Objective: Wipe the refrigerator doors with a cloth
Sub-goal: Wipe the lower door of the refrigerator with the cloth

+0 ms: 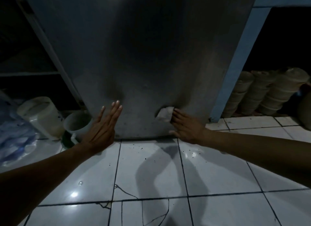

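From my seat, far left shows a crumpled clear plastic bag (15,133), then a white plastic jug lying on its side (41,115) and a white tub (77,123) just beside it. My left hand (102,130) lies flat on the lower part of the grey metal refrigerator door (143,57), fingers straight and released, holding nothing. Farther right, my right hand (186,126) presses a small pale crumpled cloth (165,114) against the door near its bottom edge (fingertips curled onto it). Beyond the blue post (239,61), stacked woven baskets (262,93) rest at the white tiled floor (151,172).
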